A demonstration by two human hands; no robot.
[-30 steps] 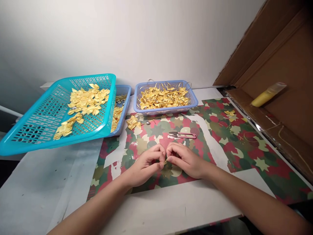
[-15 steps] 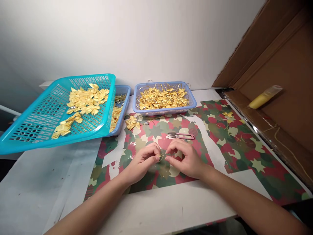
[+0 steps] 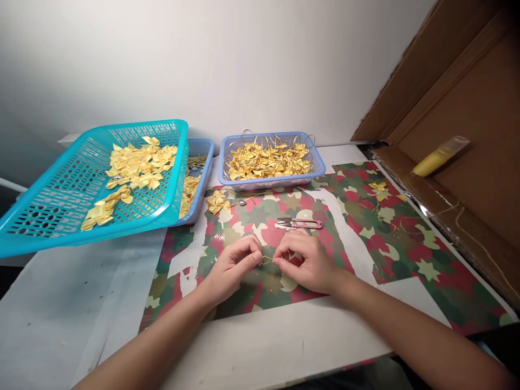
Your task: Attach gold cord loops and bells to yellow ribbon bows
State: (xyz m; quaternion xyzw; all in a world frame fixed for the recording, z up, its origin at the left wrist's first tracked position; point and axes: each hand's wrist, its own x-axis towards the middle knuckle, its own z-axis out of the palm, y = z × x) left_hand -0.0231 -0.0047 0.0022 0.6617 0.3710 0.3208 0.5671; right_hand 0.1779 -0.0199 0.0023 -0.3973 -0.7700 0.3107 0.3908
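Your left hand (image 3: 233, 268) pinches a thin gold cord (image 3: 267, 259) between thumb and fingers, and your right hand (image 3: 309, 264) seems to pinch its other side. The cord spans the gap between your 2 hands, over the patterned sheet (image 3: 260, 216). It should handle as very light, limp and perhaps slippery (fine enough to kink), so take it by fingertip close to its ends. Just beyond lie the snips (image 3: 303, 223); farther out, a yellow bow (image 3: 218, 201) and a blue basket (image 3: 272, 182).
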